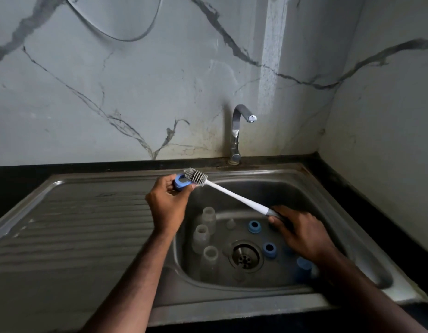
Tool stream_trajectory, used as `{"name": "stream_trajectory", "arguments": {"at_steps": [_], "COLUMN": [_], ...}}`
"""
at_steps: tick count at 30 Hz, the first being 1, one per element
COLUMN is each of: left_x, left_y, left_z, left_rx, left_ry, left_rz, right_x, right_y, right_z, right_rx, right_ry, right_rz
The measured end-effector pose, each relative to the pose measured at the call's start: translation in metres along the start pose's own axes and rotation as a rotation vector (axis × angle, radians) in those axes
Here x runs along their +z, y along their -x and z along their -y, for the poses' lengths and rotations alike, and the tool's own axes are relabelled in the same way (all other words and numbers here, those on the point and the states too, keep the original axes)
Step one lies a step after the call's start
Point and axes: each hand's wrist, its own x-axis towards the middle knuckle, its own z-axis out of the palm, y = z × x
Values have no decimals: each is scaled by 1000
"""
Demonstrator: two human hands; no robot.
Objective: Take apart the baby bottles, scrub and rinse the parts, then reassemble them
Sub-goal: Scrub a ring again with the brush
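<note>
Blue bottle collar ring [181, 181] pinched in the left hand [168, 207], thumb on the near-left side and fingers curled round the far side, held up over the sink's back-left edge. Pressed against the ring's upper right rim: grey bristle head of a bottle brush [196, 177], white handle slanting down and right to a grey grip. Gripped at that grey end by the right hand [302, 233], fingers wrapped round it, above the basin.

Stainless steel sink [340, 212] with a ribbed draining board [75, 224] on the left. Standing upright in the basin's left part, near each other in a rough column: three clear bottle bodies [201, 237]. Just right of the farthest body, a small clear teat [230, 224]. Right of the drain [246, 257], two more blue rings [254, 226], lying apart with openings up. Near the right forearm, a blue cap-like piece [303, 269], partly hidden and blurred. Chrome tap [237, 131] behind the basin, spout turned right, no water visible. Marble-patterned wall [112, 92] behind; black counter [352, 179] round the sink.
</note>
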Motion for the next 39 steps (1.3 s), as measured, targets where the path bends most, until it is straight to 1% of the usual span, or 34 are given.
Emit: {"name": "stream_trajectory", "arguments": {"at_steps": [2,4,6,9,10,13,15,18,22,23,27,31,33,36,37,39], "left_x": [-6,0,6,2,0,3,2,-5,8,9,-2,9,9,-1,-1,8], "left_y": [-4,2,8,0,-1,3,3,-4,11,12,-3,12,10,-3,-2,6], "left_z": [4,1,-4,-1,1,-1,-4,-2,-12,-13,-7,-17,-15,-4,-4,-11], "left_rx": [-14,26,58,23,13,33,54,12,-32,-32,-60,-85,-102,-223,-277,-343], "left_ry": [-3,-1,-2,14,18,32,51,141,193,206,288,305,325,423,453,470], "left_rz": [-16,70,107,33,38,152,203,236,374,383,315,396,350,203,192,226], "right_x": [0,5,8,4,3,7,9,9,13,13,7,14,15,10,11,14], "right_y": [1,-3,-7,-1,1,-4,-7,-5,-10,-11,-2,-9,-10,-2,-2,-6], "right_z": [-2,3,6,-4,-7,-7,-9,-18,-10,-9,-24,-11,-11,-21,-21,-13], "right_rx": [5,-6,-9,-9,-8,-3,14,38,11,6,17,3,1,7,6,0], "right_ry": [-5,-12,-21,-21,-18,-37,-97,-185,-300,-313,-349,-373,-370,-259,-229,-193], "right_rz": [22,25,17,2,6,-9,-18,0,0,-9,13,15,7,22,24,15]}}
